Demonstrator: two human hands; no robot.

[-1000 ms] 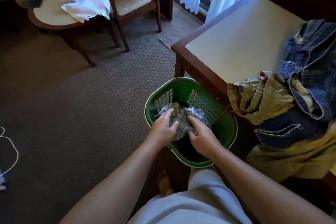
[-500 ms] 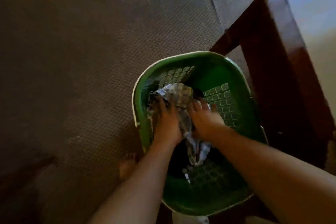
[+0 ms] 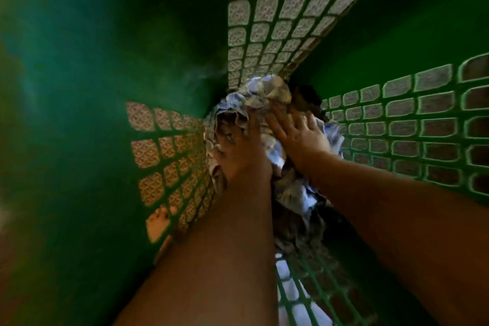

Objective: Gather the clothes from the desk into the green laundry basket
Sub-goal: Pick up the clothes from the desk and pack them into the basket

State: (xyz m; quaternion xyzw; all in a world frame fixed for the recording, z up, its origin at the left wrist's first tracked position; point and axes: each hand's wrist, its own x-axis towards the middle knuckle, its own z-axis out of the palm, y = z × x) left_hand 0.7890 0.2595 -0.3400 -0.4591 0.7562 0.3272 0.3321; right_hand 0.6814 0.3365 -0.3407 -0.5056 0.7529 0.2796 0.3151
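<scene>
One green basket point(image 3: 79, 87), seen from inside. One crumpled plaid cloth point(image 3: 264, 92) at its bottom. Two hands: left point(image 3: 244, 156), right point(image 3: 304, 137). One bare foot point(image 3: 157, 222) showing through near-left mesh.

head cam, close, facing down into basket point(image 3: 79, 87)

Both forearms point(image 3: 217, 259) are bare and sleeveless, with no rings or watch; one foot point(image 3: 158, 222) is bare.

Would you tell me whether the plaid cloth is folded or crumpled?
Crumpled: the plaid cloth bunches at the green plastic basket bottom under both hands.
</scene>
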